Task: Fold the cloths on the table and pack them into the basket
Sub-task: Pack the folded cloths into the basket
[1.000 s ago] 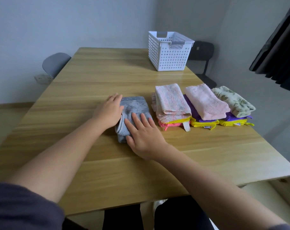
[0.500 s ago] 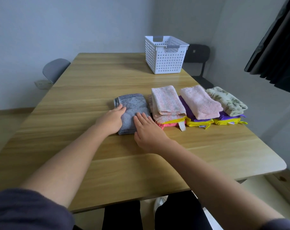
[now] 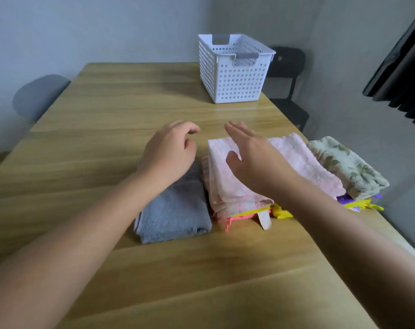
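The folding looks finished and the packing not yet begun: every cloth in sight lies folded, and the white basket (image 3: 235,77) stands well beyond both sets of fingertips, slightly to the right, with nothing visible inside it. The left hand (image 3: 169,157) hangs over the far end of the grey cloth (image 3: 175,217), its fingers loosely curled around nothing and the thumb tucked toward them. Whether the wrist brushes the fabric cannot be told. Most of that cloth lies beneath the left forearm, on the table (image 3: 111,110). The right hand (image 3: 254,160) is held flat and relaxed, fingers straight and pointing away from the person, empty, above the pink stack (image 3: 227,191), which sits just to the right of the grey cloth. Further right of this hand lie a pale pink cloth (image 3: 303,160) and a leaf-print cloth (image 3: 346,167), each on top of brighter ones. The next move probably calls for sliding the fingers under a whole pile, so it holds its folds, and then a long reach forward to the basket.
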Demonstrator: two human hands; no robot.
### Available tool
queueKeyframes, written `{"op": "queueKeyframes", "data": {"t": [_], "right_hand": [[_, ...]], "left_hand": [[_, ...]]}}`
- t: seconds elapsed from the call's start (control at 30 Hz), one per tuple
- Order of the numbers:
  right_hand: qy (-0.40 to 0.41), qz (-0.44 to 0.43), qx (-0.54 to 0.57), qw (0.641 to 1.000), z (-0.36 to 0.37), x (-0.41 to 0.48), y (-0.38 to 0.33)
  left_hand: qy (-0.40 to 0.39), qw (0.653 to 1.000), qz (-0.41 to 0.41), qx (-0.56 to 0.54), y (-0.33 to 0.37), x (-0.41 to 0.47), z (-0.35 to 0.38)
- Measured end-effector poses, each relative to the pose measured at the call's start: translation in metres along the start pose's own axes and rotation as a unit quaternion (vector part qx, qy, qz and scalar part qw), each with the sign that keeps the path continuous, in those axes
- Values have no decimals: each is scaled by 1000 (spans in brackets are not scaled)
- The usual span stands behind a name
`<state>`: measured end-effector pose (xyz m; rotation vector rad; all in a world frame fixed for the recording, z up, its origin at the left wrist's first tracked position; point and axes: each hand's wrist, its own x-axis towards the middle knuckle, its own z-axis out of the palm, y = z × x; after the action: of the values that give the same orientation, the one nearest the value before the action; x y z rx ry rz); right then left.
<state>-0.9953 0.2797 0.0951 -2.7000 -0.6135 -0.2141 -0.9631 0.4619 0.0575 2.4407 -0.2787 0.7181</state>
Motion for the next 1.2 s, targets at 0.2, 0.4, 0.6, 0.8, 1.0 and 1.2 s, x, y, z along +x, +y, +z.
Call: {"op": "queueKeyframes", "data": {"t": [0.2,0.4,0.6,0.8,1.0,1.2], "right_hand": [[-38,69,15,997,-26,73,36],[-69,136,39,988,-114,138,40],[-101,267,121,951,-158,201,61],[-54,448,491,746,-118,262,109],[-28,496,625,603,-73,339,164],[-66,517,640,565,-45,376,180]], "left_hand": [[-64,997,-25,-17,5,84,28],[-139,987,-79,27,41,169,-25],[-253,955,-141,58,59,254,-49],[-330,928,-158,69,45,306,-2],[-329,916,-63,220,1,342,70],[-211,951,43,223,-27,342,111]]}}
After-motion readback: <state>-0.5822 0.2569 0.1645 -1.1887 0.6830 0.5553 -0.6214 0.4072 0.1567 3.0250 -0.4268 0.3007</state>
